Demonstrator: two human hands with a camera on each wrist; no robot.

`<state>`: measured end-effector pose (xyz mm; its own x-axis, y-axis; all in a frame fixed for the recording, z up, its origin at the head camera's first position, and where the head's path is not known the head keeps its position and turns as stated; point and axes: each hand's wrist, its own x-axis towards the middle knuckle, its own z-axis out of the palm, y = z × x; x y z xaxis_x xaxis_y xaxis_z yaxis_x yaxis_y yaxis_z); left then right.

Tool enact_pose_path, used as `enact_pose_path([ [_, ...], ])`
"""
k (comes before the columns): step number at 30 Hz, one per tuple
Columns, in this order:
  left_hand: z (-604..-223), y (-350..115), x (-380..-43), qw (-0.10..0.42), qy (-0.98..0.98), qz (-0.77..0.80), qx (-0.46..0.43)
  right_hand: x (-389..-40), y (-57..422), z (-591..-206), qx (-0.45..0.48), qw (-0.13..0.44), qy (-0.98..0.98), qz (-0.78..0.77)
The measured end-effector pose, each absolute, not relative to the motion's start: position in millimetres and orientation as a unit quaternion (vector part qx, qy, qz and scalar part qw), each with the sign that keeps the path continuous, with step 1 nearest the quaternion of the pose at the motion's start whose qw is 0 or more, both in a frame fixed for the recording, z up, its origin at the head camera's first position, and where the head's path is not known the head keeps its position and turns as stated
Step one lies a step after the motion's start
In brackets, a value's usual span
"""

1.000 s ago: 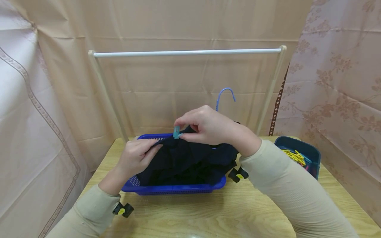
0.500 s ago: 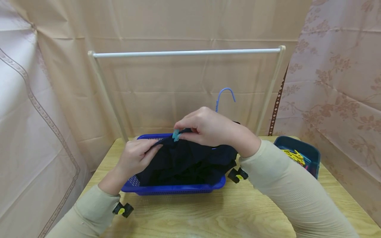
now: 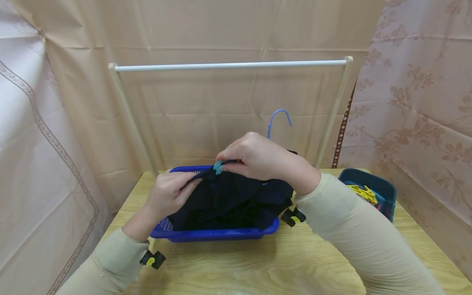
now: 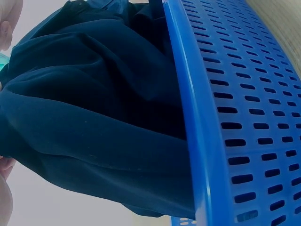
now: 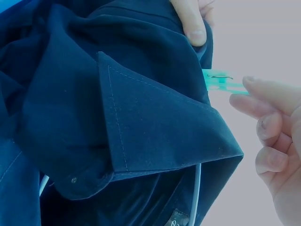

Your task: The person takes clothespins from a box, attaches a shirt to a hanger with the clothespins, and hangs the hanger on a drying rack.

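A dark navy collared shirt lies bunched over the blue basket. My left hand pinches the shirt's upper edge between thumb and fingers. Just to the right, my right hand pinches the outer end of a teal clothespin. In the right wrist view, the clothespin sits at the shirt edge, its inner end hidden by cloth, with the thumb and index finger at its free end. A blue hanger hook rises behind the right hand, and the hanger's wire shows below the collar.
A white rack bar on two cream posts spans behind the basket. A dark teal bin with yellow clothespins stands on the wooden table at the right. Beige curtains hang behind.
My right hand has lowered the teal clothespin slightly over the shirt edge, and the clothespin has tilted. My left hand has stayed in place on the cloth.
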<state>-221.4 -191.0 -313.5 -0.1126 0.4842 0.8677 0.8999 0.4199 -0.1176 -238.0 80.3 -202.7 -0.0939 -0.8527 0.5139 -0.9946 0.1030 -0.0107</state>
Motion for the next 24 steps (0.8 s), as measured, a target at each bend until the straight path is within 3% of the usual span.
enact_pose_path([
  [24,-310.9,-188.3,-219.6,0.460,-0.708,-0.217,-0.490,-239.2,75.6,-207.1,0.637,0.180,-0.730,0.168],
])
